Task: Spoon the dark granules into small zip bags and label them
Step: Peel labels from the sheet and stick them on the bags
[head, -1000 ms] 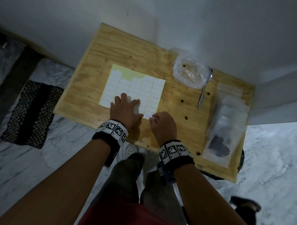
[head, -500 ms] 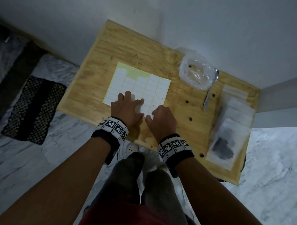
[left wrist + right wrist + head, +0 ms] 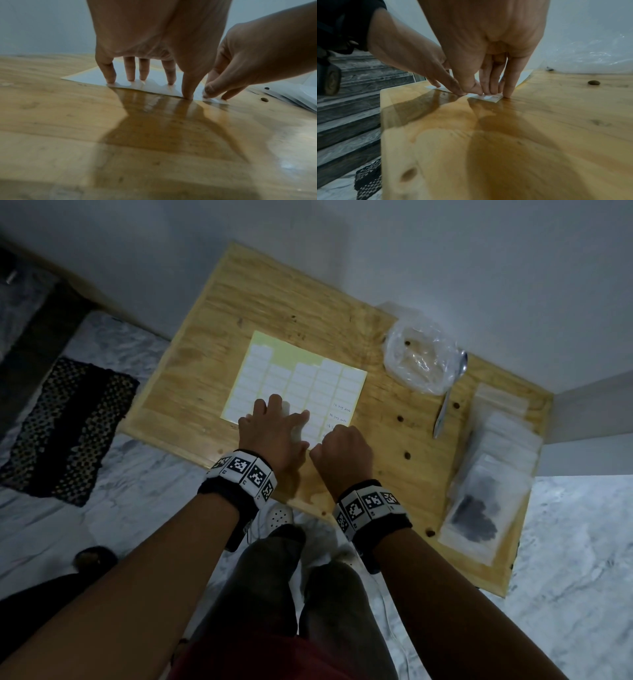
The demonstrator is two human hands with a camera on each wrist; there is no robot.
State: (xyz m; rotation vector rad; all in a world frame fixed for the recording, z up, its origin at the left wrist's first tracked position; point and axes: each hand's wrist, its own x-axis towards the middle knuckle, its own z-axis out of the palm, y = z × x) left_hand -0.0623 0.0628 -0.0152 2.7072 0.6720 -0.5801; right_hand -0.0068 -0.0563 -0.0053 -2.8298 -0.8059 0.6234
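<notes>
Marbled grey floor and a pale wall are seen around the wooden table in the head view, with a dark patterned mat lying well to the left of the hands. On the table, the label sheet is pinned by the left hand, whose straight, spread fingers are pressed flat onto its near edge. The right hand is set just beside it at the sheet's near right corner; only in the wrist views are its curled fingertips shown pinching at a label there. Well to the right of the right hand, a stack of small zip bags is laid, the nearest holding the dark granules. Beyond the right hand, a crumpled clear bag and a spoon are placed.
</notes>
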